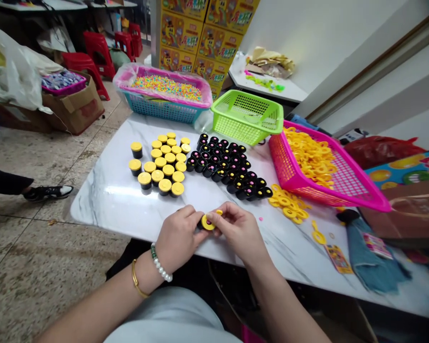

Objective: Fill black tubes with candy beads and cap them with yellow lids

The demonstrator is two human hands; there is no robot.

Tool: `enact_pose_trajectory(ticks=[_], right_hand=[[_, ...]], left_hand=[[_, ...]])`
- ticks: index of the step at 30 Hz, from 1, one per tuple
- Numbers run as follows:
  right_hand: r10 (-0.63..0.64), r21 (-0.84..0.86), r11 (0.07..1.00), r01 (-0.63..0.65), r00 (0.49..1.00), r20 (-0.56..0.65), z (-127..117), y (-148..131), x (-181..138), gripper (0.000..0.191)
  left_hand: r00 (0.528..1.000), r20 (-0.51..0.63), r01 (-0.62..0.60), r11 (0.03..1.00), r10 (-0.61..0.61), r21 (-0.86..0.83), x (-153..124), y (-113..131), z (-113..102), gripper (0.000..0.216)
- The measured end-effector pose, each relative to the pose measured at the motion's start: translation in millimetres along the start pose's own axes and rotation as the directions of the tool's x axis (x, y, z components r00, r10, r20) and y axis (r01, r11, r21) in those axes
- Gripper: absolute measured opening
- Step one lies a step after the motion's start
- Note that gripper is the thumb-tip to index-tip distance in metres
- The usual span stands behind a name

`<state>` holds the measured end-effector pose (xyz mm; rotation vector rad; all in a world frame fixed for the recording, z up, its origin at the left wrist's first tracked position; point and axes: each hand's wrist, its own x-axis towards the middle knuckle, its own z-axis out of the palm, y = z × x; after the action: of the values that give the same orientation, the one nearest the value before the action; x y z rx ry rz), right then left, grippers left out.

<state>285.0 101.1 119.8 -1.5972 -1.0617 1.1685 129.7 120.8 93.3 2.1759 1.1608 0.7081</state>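
Near the front edge of the table, my left hand (178,236) is closed around a small black cup (200,225). A yellow ring-shaped lid (205,226) sits at the cup's mouth, with a pink spot showing in its hole. The thumb and fingers of my right hand (240,228) pinch this lid at its edge. Beyond my hands stand several black cups with yellow caps (160,163). To their right are many uncapped black cups (219,164), with pink or yellow beads showing inside. Loose yellow ring lids (289,206) lie right of these.
A pink basket (357,193) of yellow rings stands at the right. Behind are a green basket (243,131) and a plastic-lined basket (164,112) of coloured beads. A denim piece (370,262) and a printed card (338,258) lie on the marble-patterned table (107,200). A person's foot (48,192) shows at left.
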Motion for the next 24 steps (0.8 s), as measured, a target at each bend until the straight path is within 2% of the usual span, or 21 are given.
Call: enact_pose_trajectory(ticks=[6,9,11,14,17,19,21,24], right_hand=[[0.038,0.057,0.998,-0.040,0.999,0.039,2,-1,4,0.045],[0.054,0.105,0.993,-0.061,0.996,0.066,2,0,2,0.046],[0.069,0.112,0.991,-0.078,0.994,0.083,2,2,0,0.046],[0.068,0.054,0.996,-0.072,0.995,0.075,3,4,-1,0.043],[0.033,0.018,0.999,-0.034,0.998,0.057,5,5,-1,0.043],[0.015,0.037,0.999,-0.017,0.998,0.063,6,6,0,0.044],[-0.004,0.076,0.997,-0.001,0.998,0.058,6,6,-1,0.044],[-0.045,0.110,0.993,0.039,0.997,0.056,2,7,-5,0.045]], left_hand=[[0.998,0.051,0.034,0.999,-0.034,-0.007,-1,4,-9,0.011],[0.983,0.169,0.095,0.987,-0.072,-0.129,2,10,-19,0.012],[0.961,0.237,0.203,0.945,-0.141,-0.258,6,11,-23,0.017],[0.941,0.244,0.312,0.881,-0.235,-0.356,14,10,-24,0.031],[0.943,0.255,0.299,0.885,-0.215,-0.357,15,8,-20,0.027],[0.950,0.227,0.280,0.905,-0.214,-0.320,11,9,-17,0.022],[0.971,0.134,0.230,0.937,-0.200,-0.264,5,11,-13,0.017],[0.994,-0.019,0.101,0.983,-0.105,-0.151,-4,12,-6,0.025]])
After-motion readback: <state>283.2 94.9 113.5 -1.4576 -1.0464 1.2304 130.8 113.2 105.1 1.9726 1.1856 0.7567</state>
